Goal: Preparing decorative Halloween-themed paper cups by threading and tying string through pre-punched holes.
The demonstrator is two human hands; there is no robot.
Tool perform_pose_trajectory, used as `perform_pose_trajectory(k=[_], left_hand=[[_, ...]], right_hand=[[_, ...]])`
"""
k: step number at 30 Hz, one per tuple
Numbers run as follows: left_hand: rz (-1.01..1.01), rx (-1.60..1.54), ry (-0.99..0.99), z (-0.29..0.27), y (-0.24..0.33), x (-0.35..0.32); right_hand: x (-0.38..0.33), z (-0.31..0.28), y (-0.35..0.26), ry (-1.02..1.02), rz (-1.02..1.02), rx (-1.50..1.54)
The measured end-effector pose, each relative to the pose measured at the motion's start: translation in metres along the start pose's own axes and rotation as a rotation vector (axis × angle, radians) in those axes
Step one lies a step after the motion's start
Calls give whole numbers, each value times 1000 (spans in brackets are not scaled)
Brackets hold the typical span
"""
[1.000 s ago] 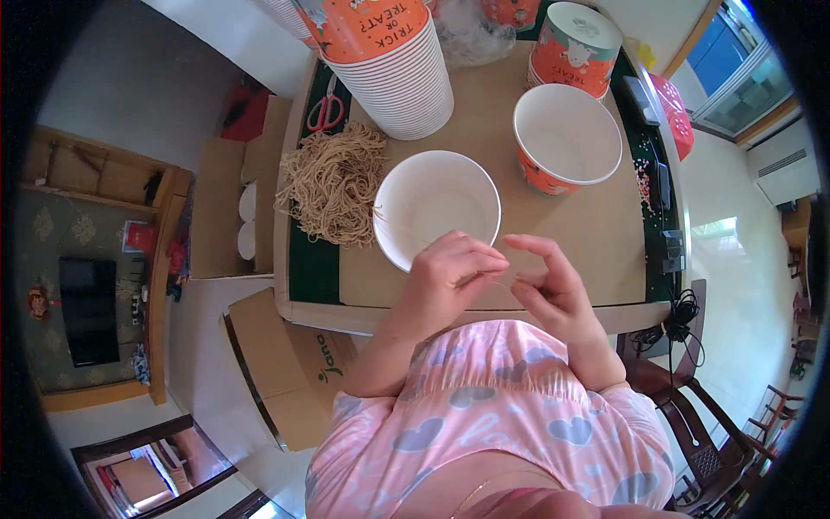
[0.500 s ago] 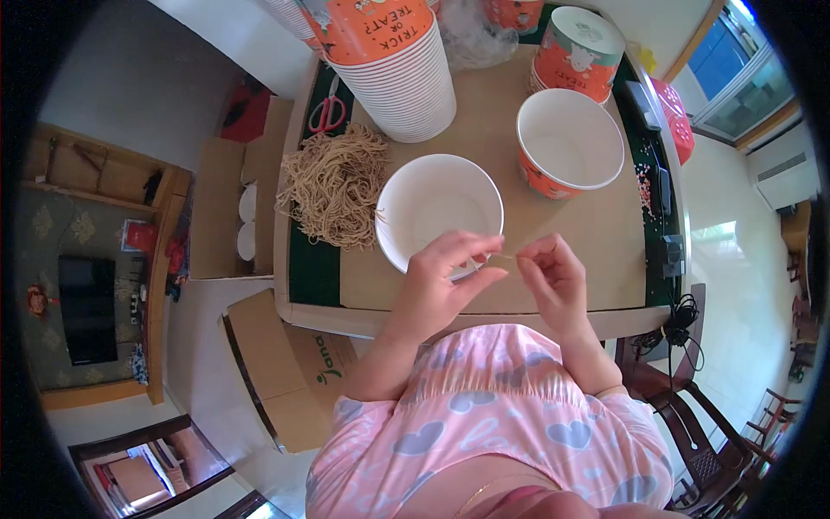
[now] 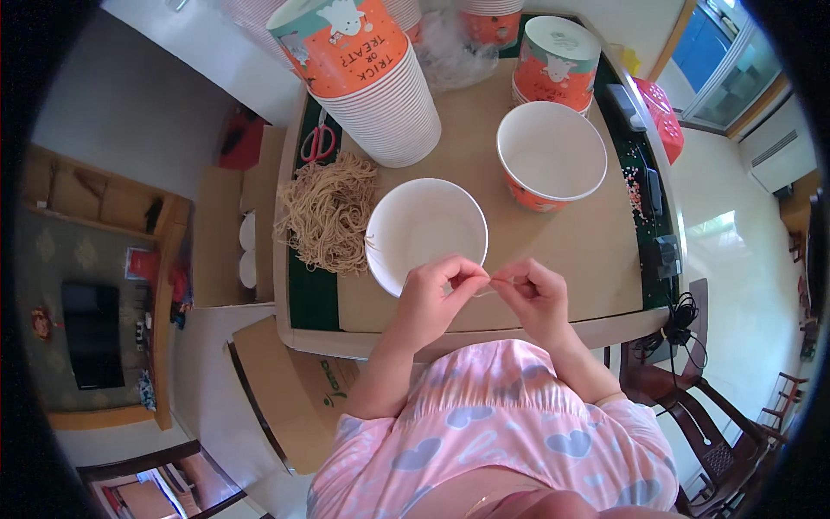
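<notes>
A short piece of thin tan string [image 3: 486, 292] runs between my two hands, partly hidden by the fingers. My left hand [image 3: 435, 290] pinches it with thumb and forefinger, over the near rim of a white paper tub [image 3: 428, 227]. Close beside it, my right hand [image 3: 533, 294] pinches the string too, fingertips almost touching the left ones. Left of the tub lies a loose heap of tan string [image 3: 327, 212]. Another tub [image 3: 552, 156], orange outside and white inside, stands open farther right.
Red-handled scissors [image 3: 317, 143] lie behind the string heap. Tall stacks of paper tubs [image 3: 376, 108] rise at the back left, and upturned tubs [image 3: 558, 65] at the back right. Small pink and white bits [image 3: 635, 192] and dark devices [image 3: 666, 257] line the table's right edge.
My hands have come closer together, fingertips now nearly meeting over the string. The whole view has shifted slightly, so the table things appear lower.
</notes>
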State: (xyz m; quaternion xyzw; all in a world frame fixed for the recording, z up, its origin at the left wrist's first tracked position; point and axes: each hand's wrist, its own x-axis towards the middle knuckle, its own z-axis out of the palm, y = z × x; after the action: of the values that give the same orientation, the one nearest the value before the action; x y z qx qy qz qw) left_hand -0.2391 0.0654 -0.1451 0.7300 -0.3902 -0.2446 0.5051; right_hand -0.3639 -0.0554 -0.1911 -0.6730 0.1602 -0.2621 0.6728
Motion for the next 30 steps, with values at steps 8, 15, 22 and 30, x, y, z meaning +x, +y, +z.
perform_pose_trajectory(k=[8, 15, 22, 30], left_hand=[[25, 65, -36, 4, 3, 3], [58, 159, -10, 6, 2, 6], [132, 320, 65, 8, -17, 12], [-72, 196, -13, 9, -30, 22]], right_hand=[[-2, -2, 6, 44, -50, -28], [-2, -1, 13, 65, -94, -96], [8, 3, 39, 137, -129, -76], [26, 9, 57, 140, 28, 121]])
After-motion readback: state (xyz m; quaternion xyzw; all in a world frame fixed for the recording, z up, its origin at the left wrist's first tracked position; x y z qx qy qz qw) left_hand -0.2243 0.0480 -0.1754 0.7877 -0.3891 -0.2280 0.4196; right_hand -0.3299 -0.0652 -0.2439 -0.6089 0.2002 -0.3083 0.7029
